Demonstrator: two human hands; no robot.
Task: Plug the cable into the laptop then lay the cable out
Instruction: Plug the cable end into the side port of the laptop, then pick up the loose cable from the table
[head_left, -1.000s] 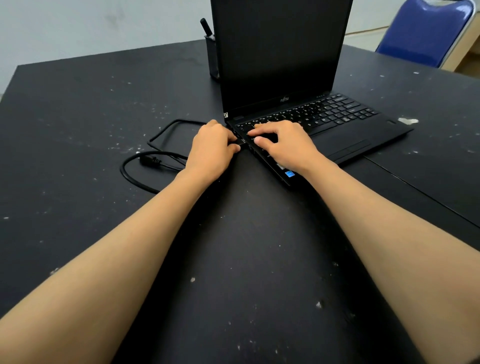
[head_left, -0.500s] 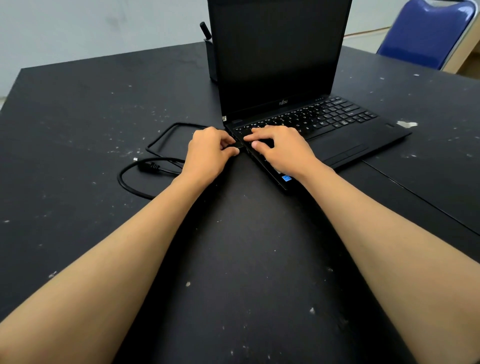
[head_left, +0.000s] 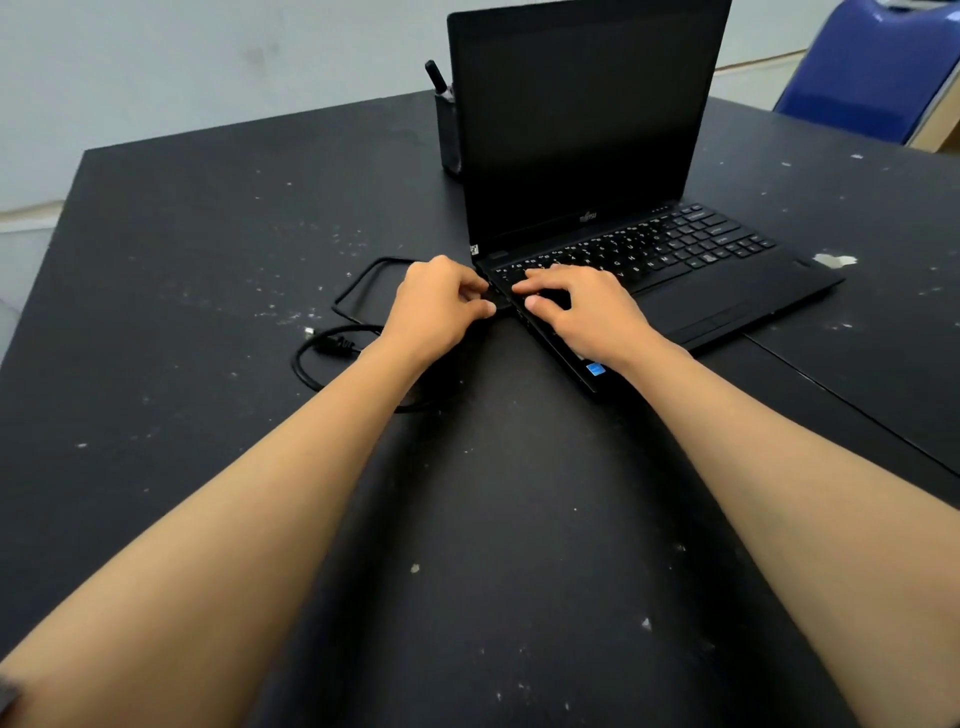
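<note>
An open black laptop (head_left: 675, 270) with a dark screen stands on the black table (head_left: 208, 260). My left hand (head_left: 436, 306) is pinched on the black cable's plug right at the laptop's left side edge; the plug itself is mostly hidden by my fingers. My right hand (head_left: 582, 306) lies flat on the laptop's left front corner, fingers spread over the keys. The rest of the black cable (head_left: 353, 291) lies in loose loops on the table left of my left hand, with its free connector (head_left: 332, 344) near the lower loop.
A black pen holder (head_left: 449, 130) with a pen stands behind the laptop's left edge. A blue chair (head_left: 872, 78) is at the far right. The table's left edge runs near a pale wall. A seam crosses the table at the right.
The view has tilted a little, so the laptop and hands sit slightly lower in the frame. Both hands stay at the laptop's left edge, the left one still pinched at the port.
</note>
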